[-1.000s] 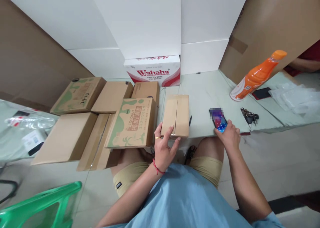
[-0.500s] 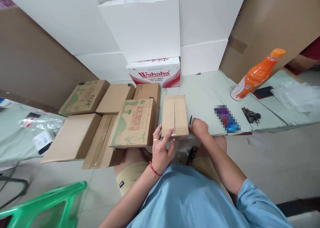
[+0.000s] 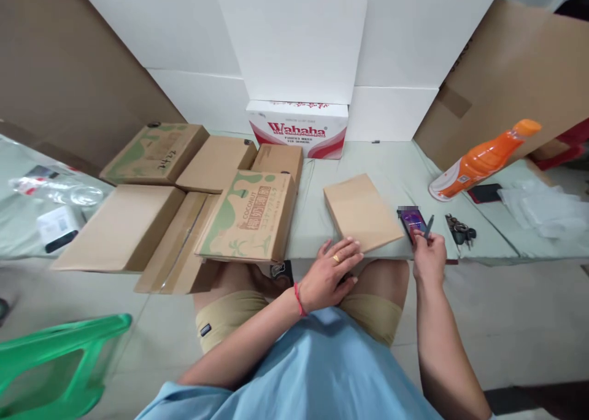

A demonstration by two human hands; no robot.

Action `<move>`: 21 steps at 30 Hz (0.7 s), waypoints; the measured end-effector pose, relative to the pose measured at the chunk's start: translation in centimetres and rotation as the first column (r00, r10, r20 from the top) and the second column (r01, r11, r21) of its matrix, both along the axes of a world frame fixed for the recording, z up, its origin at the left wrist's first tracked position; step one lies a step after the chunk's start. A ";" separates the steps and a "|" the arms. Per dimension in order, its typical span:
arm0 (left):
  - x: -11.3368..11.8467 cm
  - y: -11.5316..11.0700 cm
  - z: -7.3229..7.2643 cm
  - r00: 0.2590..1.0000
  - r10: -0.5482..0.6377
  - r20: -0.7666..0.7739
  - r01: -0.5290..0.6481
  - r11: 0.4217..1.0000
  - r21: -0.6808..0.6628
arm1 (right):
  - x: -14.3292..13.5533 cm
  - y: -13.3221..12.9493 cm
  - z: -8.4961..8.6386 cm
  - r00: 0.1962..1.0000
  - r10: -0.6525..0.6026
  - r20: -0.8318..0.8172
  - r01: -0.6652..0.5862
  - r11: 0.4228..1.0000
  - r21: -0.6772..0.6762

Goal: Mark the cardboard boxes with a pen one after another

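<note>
A small plain cardboard box (image 3: 361, 208) lies turned at an angle near the table's front edge. My left hand (image 3: 331, 270), with a gold ring, has its fingers stretched out and laid against the box's near corner. To the right, my right hand (image 3: 429, 257) is closed around a dark pen (image 3: 429, 225) that points upward. A finger of that hand reaches onto the lit screen of a phone (image 3: 409, 217), beside the box's right corner. What the screen shows is too small to read.
Several cardboard boxes, including a coconut carton (image 3: 246, 217), are grouped at left. A Wahaha carton (image 3: 301, 129) stands behind. At right are an orange bottle (image 3: 483, 159), keys (image 3: 460, 231), another phone (image 3: 485, 193) and plastic bags (image 3: 534, 202). A green stool (image 3: 69, 358) stands lower left.
The small box has been turned, and its taped seam no longer faces up. My right hand has moved right with the pen, from the box to the phone. My left hand now lies flatter.
</note>
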State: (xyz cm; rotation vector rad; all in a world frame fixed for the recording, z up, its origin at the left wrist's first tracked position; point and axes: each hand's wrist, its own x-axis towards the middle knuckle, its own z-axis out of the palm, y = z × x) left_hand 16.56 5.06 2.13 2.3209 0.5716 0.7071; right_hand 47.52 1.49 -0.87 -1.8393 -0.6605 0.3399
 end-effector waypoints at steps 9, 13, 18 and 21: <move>0.4 1.5 -3.6 0.838 0.539 0.089 -0.350 0.655 -0.670 | -1.9 1.3 1.7 0.980 0.164 -0.109 -0.168 0.986 -0.022; -1.1 1.0 -3.2 0.839 0.538 0.081 -0.294 0.574 -0.764 | -5.2 0.9 2.2 0.949 0.295 -0.112 -0.303 0.951 -0.059; -4.5 -1.7 -2.4 0.823 0.566 0.054 -0.282 0.488 -0.826 | -9.3 -2.7 2.3 0.902 0.405 -0.151 -0.425 0.896 -0.132; -5.9 -3.0 -2.8 0.810 0.587 0.002 -0.288 0.401 -0.869 | -10.5 -4.7 2.4 0.865 0.422 -0.270 -0.455 0.888 -0.069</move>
